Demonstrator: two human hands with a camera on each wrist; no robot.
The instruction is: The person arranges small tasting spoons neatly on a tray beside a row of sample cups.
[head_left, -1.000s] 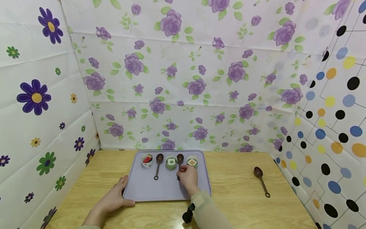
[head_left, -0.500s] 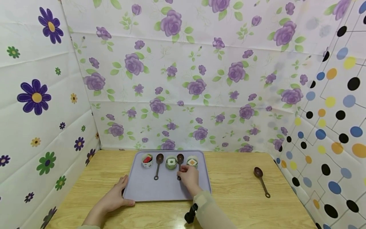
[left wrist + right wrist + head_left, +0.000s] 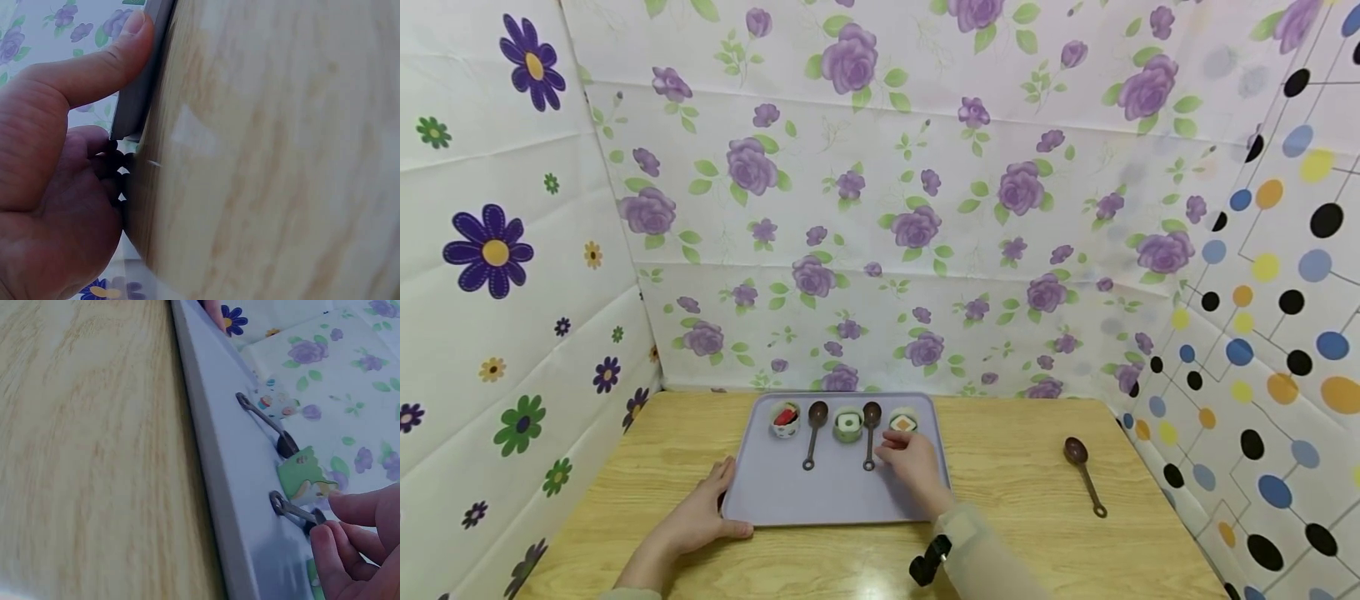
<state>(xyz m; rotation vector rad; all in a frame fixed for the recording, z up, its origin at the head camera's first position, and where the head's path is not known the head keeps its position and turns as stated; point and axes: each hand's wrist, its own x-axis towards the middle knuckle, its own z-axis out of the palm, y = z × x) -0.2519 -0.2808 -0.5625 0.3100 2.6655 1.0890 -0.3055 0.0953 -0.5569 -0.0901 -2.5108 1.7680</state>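
In the head view, my left hand [image 3: 694, 515] holds the near left corner of a pale purple tray [image 3: 805, 500]. Its thumb lies along the front edge, its fingers at the left side. My right hand [image 3: 917, 471] is over the tray's right part, fingers loosely bent and apart, just right of a brown spoon [image 3: 870, 437]. This spoon lies between a green cup with a white ring-shaped piece [image 3: 849, 425] and a cup with a white and orange piece [image 3: 903, 422], partly hidden by the fingers. Another brown spoon [image 3: 814, 435] lies beside a cup with red pieces [image 3: 786, 419].
A third brown spoon [image 3: 1084, 475] lies on the wooden table [image 3: 1015, 467], right of the tray. Patterned cloth walls [image 3: 880, 208] close off the back and both sides. A black wrist device [image 3: 930, 560] is on my right forearm.
My right hand has let go of the spoon between the middle and right cups and moved slightly right. That spoon stays on the tray. My left hand stays at the tray's corner.
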